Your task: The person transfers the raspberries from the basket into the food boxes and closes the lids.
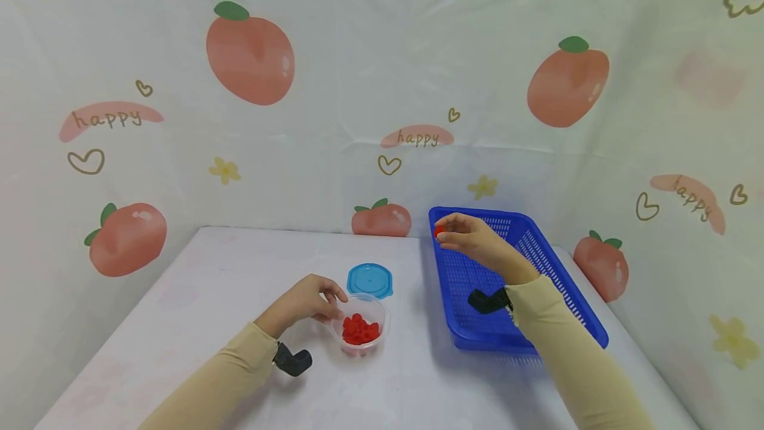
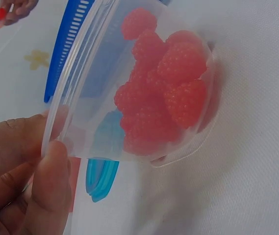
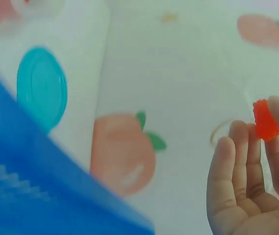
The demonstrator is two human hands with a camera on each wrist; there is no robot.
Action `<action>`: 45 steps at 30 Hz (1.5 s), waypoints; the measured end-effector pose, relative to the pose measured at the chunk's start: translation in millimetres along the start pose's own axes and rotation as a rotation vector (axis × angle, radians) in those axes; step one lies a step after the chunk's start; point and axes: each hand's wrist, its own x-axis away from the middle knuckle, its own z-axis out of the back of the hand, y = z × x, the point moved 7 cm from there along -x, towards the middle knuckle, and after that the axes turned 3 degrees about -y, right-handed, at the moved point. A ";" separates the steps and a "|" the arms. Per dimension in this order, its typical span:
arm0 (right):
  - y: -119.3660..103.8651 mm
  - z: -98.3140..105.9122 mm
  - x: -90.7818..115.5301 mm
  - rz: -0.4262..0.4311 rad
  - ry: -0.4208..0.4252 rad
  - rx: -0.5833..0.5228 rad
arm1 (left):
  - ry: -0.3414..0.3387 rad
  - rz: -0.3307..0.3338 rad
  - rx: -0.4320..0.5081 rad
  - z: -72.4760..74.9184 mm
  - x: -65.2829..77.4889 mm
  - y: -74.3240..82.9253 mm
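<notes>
In the head view my left hand [image 1: 307,298] pinches the rim of a clear plastic tub [image 1: 375,310] between thumb and fingers. Several red raspberries [image 1: 360,330] lie heaped in the bottom of that tub, and their bumpy skins show through its wall in the left wrist view. Over the far left part of a blue plastic basket [image 1: 451,310], my right hand [image 1: 474,242] is raised with one raspberry [image 3: 266,120] pinched between thumb and finger. Its other fingers stand loosely apart from the berry.
Just behind the tub, a light-blue lid [image 1: 370,280] lies on the white-covered table [image 1: 239,271]. The basket has slotted sides and takes up the right part of the table. A printed cloth [image 1: 310,171] hangs behind and at the sides.
</notes>
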 end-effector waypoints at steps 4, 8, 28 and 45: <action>-6.4 -19.5 3.0 0.005 -0.007 -0.003 | 0.000 0.000 0.000 0.5 0.2 0.0; -10.3 -41.0 6.0 0.010 -0.029 -0.001 | -0.001 -0.006 0.001 1.2 0.1 -0.2; 18.9 -117.3 10.4 0.002 -0.008 -0.030 | -0.015 -0.024 0.006 1.0 -0.6 -1.0; 55.4 -148.2 11.5 -0.032 0.042 -0.074 | -0.021 -0.028 0.000 0.0 -1.2 -1.5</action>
